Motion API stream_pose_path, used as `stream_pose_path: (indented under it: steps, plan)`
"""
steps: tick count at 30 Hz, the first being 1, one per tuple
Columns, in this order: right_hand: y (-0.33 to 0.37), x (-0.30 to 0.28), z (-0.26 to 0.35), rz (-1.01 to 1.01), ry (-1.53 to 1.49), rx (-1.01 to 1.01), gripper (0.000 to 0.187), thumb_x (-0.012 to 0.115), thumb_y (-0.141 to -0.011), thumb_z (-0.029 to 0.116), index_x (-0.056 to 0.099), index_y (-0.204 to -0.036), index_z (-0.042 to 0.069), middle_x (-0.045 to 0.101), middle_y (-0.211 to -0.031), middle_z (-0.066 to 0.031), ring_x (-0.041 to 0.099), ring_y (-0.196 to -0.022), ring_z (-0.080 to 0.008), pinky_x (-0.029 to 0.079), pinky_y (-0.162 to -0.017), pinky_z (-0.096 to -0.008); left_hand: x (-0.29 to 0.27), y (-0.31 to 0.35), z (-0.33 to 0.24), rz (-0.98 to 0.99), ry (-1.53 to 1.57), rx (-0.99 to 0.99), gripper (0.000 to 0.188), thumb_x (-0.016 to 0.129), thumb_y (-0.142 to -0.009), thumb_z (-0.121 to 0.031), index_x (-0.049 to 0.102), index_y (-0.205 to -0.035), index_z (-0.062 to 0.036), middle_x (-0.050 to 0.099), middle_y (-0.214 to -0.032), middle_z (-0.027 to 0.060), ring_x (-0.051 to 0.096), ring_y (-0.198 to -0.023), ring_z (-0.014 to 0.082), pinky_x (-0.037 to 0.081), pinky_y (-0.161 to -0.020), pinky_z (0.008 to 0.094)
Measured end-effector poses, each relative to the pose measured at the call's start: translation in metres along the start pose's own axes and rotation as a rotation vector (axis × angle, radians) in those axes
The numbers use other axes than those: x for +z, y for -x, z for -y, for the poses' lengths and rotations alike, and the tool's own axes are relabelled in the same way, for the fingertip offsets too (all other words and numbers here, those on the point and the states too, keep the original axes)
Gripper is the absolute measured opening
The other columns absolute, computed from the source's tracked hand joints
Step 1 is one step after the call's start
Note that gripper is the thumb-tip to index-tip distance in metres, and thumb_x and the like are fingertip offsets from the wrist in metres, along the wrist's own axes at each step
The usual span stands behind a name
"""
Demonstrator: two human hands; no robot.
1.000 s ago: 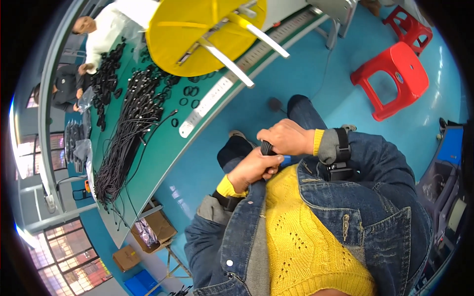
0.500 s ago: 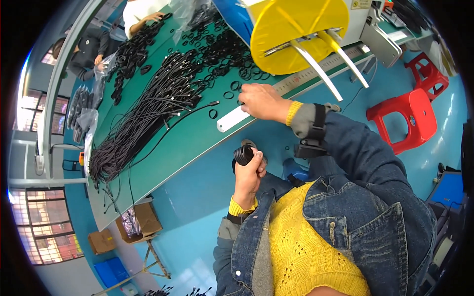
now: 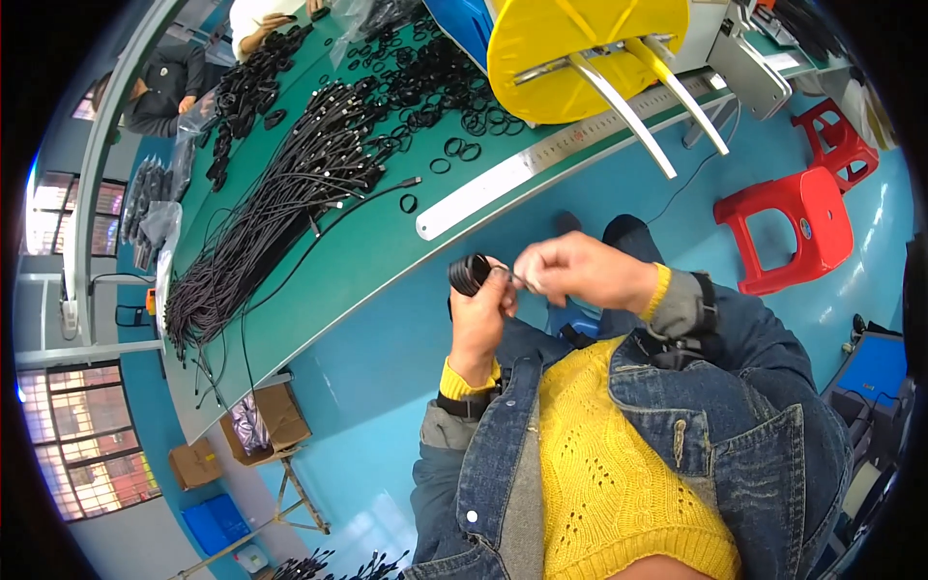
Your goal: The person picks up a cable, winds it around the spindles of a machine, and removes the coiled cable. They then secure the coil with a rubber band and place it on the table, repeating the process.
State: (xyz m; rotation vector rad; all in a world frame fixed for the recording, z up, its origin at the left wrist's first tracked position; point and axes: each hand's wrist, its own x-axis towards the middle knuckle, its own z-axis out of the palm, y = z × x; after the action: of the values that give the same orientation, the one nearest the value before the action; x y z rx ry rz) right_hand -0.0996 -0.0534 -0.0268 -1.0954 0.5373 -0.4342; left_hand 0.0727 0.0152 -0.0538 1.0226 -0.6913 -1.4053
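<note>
A coiled black cable [image 3: 470, 275] sits in my left hand [image 3: 478, 321], whose fingers are wrapped round the bundle. Close on its right, my right hand [image 3: 572, 270] has its fingers pinched together, slightly blurred. A thin dark strand, seemingly a black rubber band [image 3: 518, 280], spans the gap between the hands. Both hands are off the table, in front of its near edge. On the green table [image 3: 324, 280] several loose black bands [image 3: 408, 203] lie beside a long steel ruler [image 3: 474, 201].
A large heap of black cables [image 3: 280, 193] covers the left of the table, with a pile of black bands [image 3: 435, 87] behind. A yellow disc with metal rods [image 3: 580, 68] overhangs the right. Red stools [image 3: 793, 227] stand at right. Another person's hand [image 3: 275, 21] is at the far edge.
My right hand has left the ruler and bands on the table and come down beside the coiled cable. My left hand still holds the coil. The view has shifted slightly.
</note>
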Motion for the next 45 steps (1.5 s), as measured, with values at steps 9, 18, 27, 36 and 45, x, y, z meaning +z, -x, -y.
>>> stream_pose_path:
  steps: [9,18,27,36,45]
  plan:
    - [0.032,-0.022,0.020,0.068,0.079,0.151,0.026,0.057,-0.084,0.011,0.060,-0.108,0.001,0.059,-0.068,-0.0033,0.054,-0.061,-0.0079,0.047,-0.057,-0.0226,0.023,0.004,-0.004,0.314,-0.158,-0.273,0.009,0.060,-0.080,-0.009,0.053,-0.082,-0.0034,0.049,-0.065,-0.0008,0.046,-0.052,0.0076,0.038,-0.045,0.0220]
    - [0.011,-0.016,0.030,0.255,0.893,-0.453,0.036,0.066,-0.071,0.013,0.059,-0.104,0.001,0.063,-0.076,-0.0090,0.061,-0.067,-0.0133,0.047,-0.054,-0.0309,0.039,0.012,-0.011,0.334,-0.266,-0.506,0.015,0.064,-0.073,-0.007,0.053,-0.082,-0.0033,0.050,-0.064,-0.0006,0.046,-0.050,0.0063,0.035,-0.041,0.0220]
    - [0.009,-0.014,0.007,-0.068,-0.043,-0.005,0.031,0.065,-0.077,0.019,0.049,-0.097,0.000,0.061,-0.081,-0.0171,0.061,-0.065,-0.0270,0.045,-0.054,-0.0376,0.032,0.016,-0.009,0.243,-0.348,-0.315,0.028,0.065,-0.070,-0.003,0.056,-0.096,-0.0020,0.052,-0.067,0.0004,0.045,-0.049,0.0074,0.034,-0.041,0.0219]
    - [0.012,0.028,0.028,-0.026,1.339,-0.127,0.040,0.046,-0.087,0.039,0.052,-0.086,0.000,0.058,-0.067,-0.0215,0.057,-0.062,-0.0374,0.044,-0.054,-0.0439,0.032,0.010,0.029,0.372,-0.883,0.104,0.030,0.060,-0.077,-0.007,0.054,-0.104,0.0013,0.059,-0.082,0.0078,0.057,-0.069,0.0133,0.043,-0.056,0.0243]
    - [-0.021,-0.038,-0.014,-0.228,0.485,0.132,0.045,0.040,-0.088,0.038,0.050,-0.062,0.002,0.048,-0.050,-0.0089,0.044,-0.039,-0.0188,0.034,-0.039,-0.0322,0.033,0.015,-0.004,0.129,0.285,-0.348,0.026,0.054,-0.089,-0.014,0.050,-0.108,0.0031,0.059,-0.098,0.0137,0.062,-0.076,0.0185,0.050,-0.061,0.0269]
